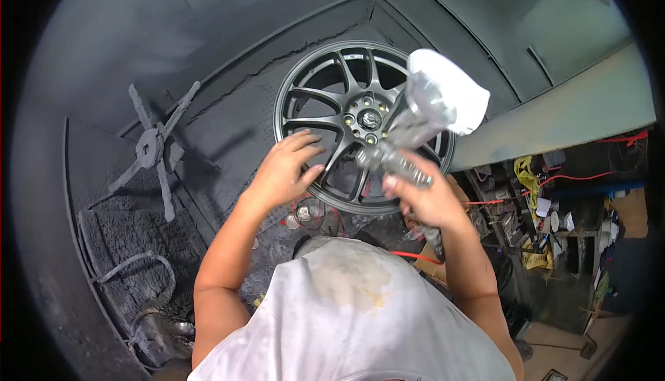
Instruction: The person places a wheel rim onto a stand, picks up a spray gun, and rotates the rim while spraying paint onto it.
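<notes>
A dark grey alloy wheel (369,118) with several spokes faces up in front of me. My right hand (433,199) is wrapped around the handle of a spray gun (393,161), held over the wheel's lower right side. On the gun sits a cup (449,93) with a white cover, slightly blurred. A red air hose (410,255) runs near the gun's lower end. My left hand (287,166) is at the wheel's lower left edge, fingers apart and holding nothing. Whether it touches the rim, I cannot tell.
A grey four-armed stand (149,149) is at the left, near a rough dark pad (138,242) and a curved pipe (142,256). Grey booth walls (208,7) surround the wheel. Cluttered shelves (582,233) stand at the right.
</notes>
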Action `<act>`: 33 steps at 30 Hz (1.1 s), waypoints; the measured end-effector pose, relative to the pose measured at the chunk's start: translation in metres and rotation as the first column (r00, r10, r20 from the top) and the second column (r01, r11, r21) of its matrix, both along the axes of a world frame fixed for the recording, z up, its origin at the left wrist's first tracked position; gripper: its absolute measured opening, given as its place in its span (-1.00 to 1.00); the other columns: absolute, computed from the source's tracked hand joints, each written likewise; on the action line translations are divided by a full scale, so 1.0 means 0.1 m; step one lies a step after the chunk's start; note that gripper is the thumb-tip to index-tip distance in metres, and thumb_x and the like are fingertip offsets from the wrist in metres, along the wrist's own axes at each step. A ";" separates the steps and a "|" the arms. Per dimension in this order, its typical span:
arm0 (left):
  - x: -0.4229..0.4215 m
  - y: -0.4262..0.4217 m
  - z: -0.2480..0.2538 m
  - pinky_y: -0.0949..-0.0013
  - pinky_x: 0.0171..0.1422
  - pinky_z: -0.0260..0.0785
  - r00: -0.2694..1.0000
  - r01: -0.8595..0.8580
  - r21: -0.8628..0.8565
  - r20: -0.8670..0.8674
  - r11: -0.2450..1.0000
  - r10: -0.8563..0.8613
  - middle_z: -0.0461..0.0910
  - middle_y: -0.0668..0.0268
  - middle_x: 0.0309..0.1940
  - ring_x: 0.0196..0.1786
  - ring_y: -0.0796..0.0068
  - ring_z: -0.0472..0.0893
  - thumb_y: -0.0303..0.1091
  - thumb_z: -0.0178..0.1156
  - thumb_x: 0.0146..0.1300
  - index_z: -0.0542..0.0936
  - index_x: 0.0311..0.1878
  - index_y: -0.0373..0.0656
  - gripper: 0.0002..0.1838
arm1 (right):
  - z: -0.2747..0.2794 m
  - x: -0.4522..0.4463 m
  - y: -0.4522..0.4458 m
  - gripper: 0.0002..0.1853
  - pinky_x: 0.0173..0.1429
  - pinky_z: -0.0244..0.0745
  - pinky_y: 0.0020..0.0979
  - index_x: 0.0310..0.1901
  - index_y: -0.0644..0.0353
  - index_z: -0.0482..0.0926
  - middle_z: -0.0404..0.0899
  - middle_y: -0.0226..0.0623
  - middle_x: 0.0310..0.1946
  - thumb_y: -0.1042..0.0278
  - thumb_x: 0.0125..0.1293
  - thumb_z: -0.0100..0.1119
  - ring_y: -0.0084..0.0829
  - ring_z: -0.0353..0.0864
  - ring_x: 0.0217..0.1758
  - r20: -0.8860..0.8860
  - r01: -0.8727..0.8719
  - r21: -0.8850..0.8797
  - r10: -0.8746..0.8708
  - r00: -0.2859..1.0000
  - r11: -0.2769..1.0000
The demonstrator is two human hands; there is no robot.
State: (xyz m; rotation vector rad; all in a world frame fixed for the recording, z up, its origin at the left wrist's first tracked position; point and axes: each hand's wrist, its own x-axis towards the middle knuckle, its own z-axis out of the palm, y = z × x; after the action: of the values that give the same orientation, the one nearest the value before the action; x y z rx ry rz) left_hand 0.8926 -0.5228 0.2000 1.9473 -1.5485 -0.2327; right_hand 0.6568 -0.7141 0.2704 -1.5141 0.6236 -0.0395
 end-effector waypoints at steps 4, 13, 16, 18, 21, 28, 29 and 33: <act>0.23 0.14 0.01 0.08 0.48 0.38 0.994 -0.104 0.103 0.021 0.989 0.103 0.61 0.06 0.30 0.37 -0.03 0.54 -0.32 0.41 0.26 0.70 0.17 -0.20 -0.59 | 0.10 0.04 0.34 -0.37 -0.12 0.70 -0.45 0.56 0.08 0.32 0.62 -0.34 0.15 0.33 0.53 0.26 -0.58 0.62 0.04 0.141 -0.303 0.275 0.273 0.952 0.913; -0.88 -0.43 0.38 0.02 0.50 0.35 0.819 0.499 -0.064 -0.291 0.864 -0.495 0.60 0.01 0.29 0.39 -0.05 0.54 -0.28 0.39 0.31 0.61 0.29 -0.28 -0.49 | 0.33 -0.36 -0.29 -0.37 -0.35 0.58 -0.48 0.53 0.07 0.38 0.66 -0.38 -0.08 0.28 0.47 0.30 -0.61 0.61 -0.24 0.180 0.353 -0.288 -0.311 0.933 0.890; -1.59 -0.42 0.29 -0.02 0.57 0.26 0.310 0.856 -0.176 -0.578 0.487 -0.755 0.51 -0.06 0.40 0.49 -0.06 0.45 -0.13 0.28 0.45 0.53 0.40 -0.26 -0.43 | 0.28 -0.87 -0.60 -0.39 -0.41 0.52 -0.51 0.51 0.14 0.40 0.67 -0.38 -0.16 0.32 0.47 0.28 -0.60 0.64 -0.24 0.193 0.510 -0.352 -0.473 0.860 0.785; -1.91 -0.45 -0.02 0.00 0.66 0.11 0.049 0.904 -0.272 -0.702 0.331 -0.710 0.38 -0.08 0.51 0.59 -0.07 0.32 0.03 0.11 0.56 0.44 0.50 -0.27 -0.35 | 0.28 -1.25 -0.62 -0.41 -0.44 0.49 -0.55 0.49 0.17 0.41 0.67 -0.37 -0.17 0.33 0.47 0.27 -0.59 0.65 -0.25 0.182 0.533 -0.274 -0.501 0.846 0.801; -2.12 -0.40 -0.37 0.11 0.70 0.03 0.042 0.897 -0.234 -0.797 0.374 -0.602 0.36 -0.01 0.54 0.62 0.04 0.29 0.00 0.04 0.61 0.39 0.55 -0.24 -0.37 | 0.16 -1.80 -0.40 -0.41 -0.44 0.50 -0.55 0.48 0.22 0.41 0.66 -0.40 -0.19 0.33 0.48 0.27 -0.59 0.66 -0.24 0.129 0.505 -0.179 -0.489 0.863 0.844; -2.78 0.25 -1.09 0.23 0.66 0.10 0.288 0.797 0.189 -0.954 0.574 -0.086 0.41 0.06 0.51 0.56 0.20 0.36 0.14 -0.07 0.64 0.40 0.53 -0.28 -0.30 | -0.15 -2.96 0.43 -0.37 -0.34 0.54 -0.56 0.52 0.18 0.38 0.63 -0.41 -0.16 0.14 0.52 0.27 -0.58 0.64 -0.15 0.046 0.301 0.004 -0.301 0.953 0.954; -2.85 0.31 -1.09 0.23 0.62 0.19 0.331 0.793 0.227 -0.940 0.565 -0.087 0.48 0.06 0.46 0.51 0.20 0.43 0.15 -0.06 0.63 0.44 0.49 -0.29 -0.29 | -0.19 -3.09 0.50 -0.35 -0.33 0.53 -0.55 0.51 0.24 0.38 0.63 -0.39 -0.16 0.12 0.52 0.27 -0.54 0.65 -0.15 0.042 0.257 0.048 -0.259 0.965 0.965; -3.06 0.46 -0.81 0.17 0.46 0.37 0.665 0.633 0.653 -0.734 0.417 0.140 0.58 0.03 0.36 0.40 0.14 0.54 0.18 0.03 0.59 0.56 0.37 -0.32 -0.30 | -0.43 -3.52 0.69 -0.37 -0.32 0.49 -0.58 0.51 0.22 0.39 0.63 -0.43 -0.23 0.12 0.53 0.25 -0.60 0.62 -0.20 0.055 0.160 0.146 -0.169 0.984 0.976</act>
State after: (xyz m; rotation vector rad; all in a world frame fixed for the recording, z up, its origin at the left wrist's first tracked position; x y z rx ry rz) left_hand 0.5864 -0.4767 0.1192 1.7829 -1.2067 -2.1090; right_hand 0.3044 -0.6455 0.2271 -1.3166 0.6824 -0.1694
